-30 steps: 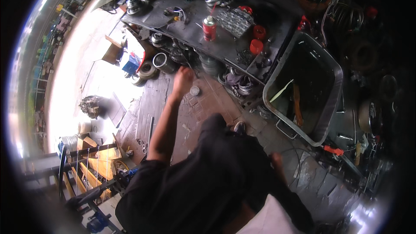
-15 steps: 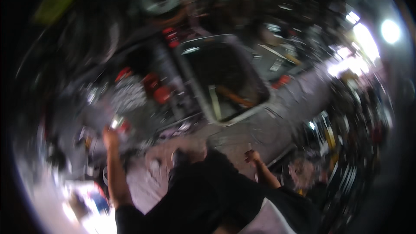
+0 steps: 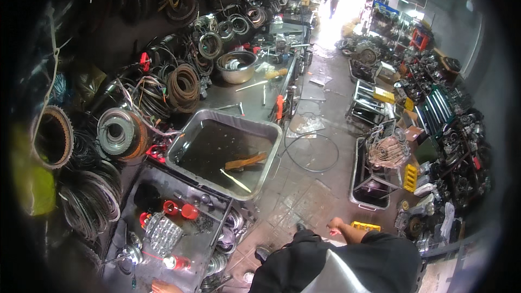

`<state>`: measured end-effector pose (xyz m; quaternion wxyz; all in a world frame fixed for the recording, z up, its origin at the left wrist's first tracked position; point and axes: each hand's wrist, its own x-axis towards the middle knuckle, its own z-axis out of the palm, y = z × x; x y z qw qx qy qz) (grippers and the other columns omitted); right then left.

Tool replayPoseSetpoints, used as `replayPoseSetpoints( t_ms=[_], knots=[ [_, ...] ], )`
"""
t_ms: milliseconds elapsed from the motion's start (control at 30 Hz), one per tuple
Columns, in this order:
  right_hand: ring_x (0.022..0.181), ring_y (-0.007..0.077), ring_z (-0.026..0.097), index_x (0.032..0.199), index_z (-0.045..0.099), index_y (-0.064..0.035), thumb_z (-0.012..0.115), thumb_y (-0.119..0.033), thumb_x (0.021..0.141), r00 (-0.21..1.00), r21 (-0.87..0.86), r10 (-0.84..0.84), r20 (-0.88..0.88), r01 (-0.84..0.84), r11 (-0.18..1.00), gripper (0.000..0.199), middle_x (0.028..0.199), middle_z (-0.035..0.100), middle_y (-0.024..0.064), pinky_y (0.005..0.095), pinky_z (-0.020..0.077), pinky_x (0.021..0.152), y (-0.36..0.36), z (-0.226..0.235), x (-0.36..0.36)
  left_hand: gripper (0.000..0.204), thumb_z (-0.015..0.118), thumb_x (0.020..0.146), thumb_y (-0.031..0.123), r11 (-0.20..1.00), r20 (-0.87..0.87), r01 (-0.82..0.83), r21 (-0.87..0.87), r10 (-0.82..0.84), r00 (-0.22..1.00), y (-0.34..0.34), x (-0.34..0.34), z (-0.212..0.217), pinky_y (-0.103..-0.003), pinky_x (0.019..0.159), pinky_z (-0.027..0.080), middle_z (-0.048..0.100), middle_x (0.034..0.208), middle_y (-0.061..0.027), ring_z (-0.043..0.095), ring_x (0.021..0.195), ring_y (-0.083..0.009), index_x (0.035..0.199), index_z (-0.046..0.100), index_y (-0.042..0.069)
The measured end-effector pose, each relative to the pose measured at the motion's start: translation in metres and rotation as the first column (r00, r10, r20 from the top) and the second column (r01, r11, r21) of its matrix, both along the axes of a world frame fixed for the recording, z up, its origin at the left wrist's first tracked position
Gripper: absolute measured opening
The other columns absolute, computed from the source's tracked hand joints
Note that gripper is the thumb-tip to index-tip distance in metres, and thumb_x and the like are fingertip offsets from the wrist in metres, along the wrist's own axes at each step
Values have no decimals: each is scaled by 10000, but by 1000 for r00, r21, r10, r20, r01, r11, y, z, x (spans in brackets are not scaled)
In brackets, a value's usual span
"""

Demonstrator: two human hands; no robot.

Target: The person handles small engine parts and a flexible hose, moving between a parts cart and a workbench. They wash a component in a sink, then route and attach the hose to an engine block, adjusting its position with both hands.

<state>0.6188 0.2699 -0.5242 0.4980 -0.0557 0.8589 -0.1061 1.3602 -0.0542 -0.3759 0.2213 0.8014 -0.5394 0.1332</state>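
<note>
My right hand (image 3: 336, 226) hangs over the floor beside my dark clothing, its fingers loosely curled with nothing visible in them. A yellow crate (image 3: 364, 227) lies below and behind that forearm. At the lower edge only part of my left hand (image 3: 165, 287) shows, near the metal workbench (image 3: 157, 274); its fingers are mostly cut off. Closest to it on the bench lies a red and white can (image 3: 177, 262). Beyond the can are a ribbed silver metal part (image 3: 163, 233), a red cup-like piece (image 3: 189, 211) and a shaft with discs (image 3: 129, 256).
A metal tray (image 3: 266, 184) of dark liquid holds a wooden piece (image 3: 246, 161) and a pale strip. Farther stands a metal bowl (image 3: 237, 70). Rings hang along the left. A black hose (image 3: 310, 171) loops across the tiled floor. Machine parts line the right side.
The view has turned right, and the blur has gone; the aisle now stretches ahead. My left hand has moved from over the bench parts to the lower edge. My right hand still hangs beside me.
</note>
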Motion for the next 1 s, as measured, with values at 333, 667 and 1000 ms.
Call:
replayPoseSetpoints(
  t_ms=[333, 667, 1000],
  knots=[
    [712, 214, 697, 949, 677, -30, 702, -348, 891, 947, -695, 265, -183, -315, 647, 324, 818, 714, 97, 371, 562, 691, -158, 155, 14, 260, 602, 986, 103, 809, -309, 367, -459, -533, 788, 30, -295, 192, -395, 876, 515, 636, 1133, -202, 637, 1017, -311, 1208, 597, -33],
    [735, 100, 612, 1175, 642, -41, 666, -239, 981, 884, -972, 442, 149, 50, 227, 279, 905, 684, 27, 272, 525, 672, -69, 287, -31, 257, 727, 824, 106, -136, -316, 990, -42, -938, -142, 152, -597, 191, -421, 852, 454, 677, 967, -119, 617, 932, -320, 1074, 692, 60],
    [737, 93, 622, 1101, 648, 2, 696, -89, 940, 934, -918, 68, 351, 329, 223, 191, 877, 690, 35, 262, 516, 645, 38, 260, -135, 133, 734, 841, 144, -420, -320, 902, 96, -871, -372, 184, -729, 173, -413, 743, 469, 671, 856, -112, 621, 816, -315, 924, 696, 48]
  ],
)
